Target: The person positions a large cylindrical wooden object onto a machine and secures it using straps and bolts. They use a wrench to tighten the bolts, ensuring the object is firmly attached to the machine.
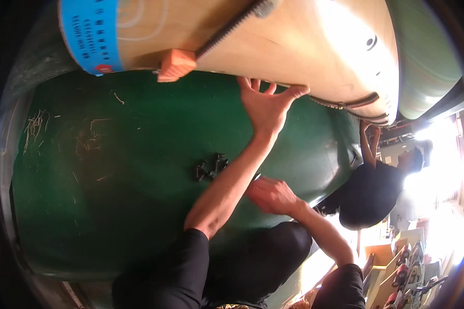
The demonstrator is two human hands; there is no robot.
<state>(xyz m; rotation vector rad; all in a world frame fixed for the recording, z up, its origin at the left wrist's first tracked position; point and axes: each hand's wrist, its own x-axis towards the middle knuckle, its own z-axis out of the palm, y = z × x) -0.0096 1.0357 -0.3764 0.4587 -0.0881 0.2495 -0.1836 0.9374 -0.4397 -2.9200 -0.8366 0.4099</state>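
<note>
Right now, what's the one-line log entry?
left hand: touching edge of blue-labelled wooden panel | right hand: blurred, beside small black parts | orange block: at panel edge

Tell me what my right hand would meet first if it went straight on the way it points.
Probably your left forearm, just ahead of the right hand in this view; depth is unclear, so it might pass beneath, toward the small black pieces.

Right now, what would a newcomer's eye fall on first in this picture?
A large pale curved object spans the top, with a bright blue label toward its left end. An orange block sits at its lower edge, left of where the left hand touches it.
</note>
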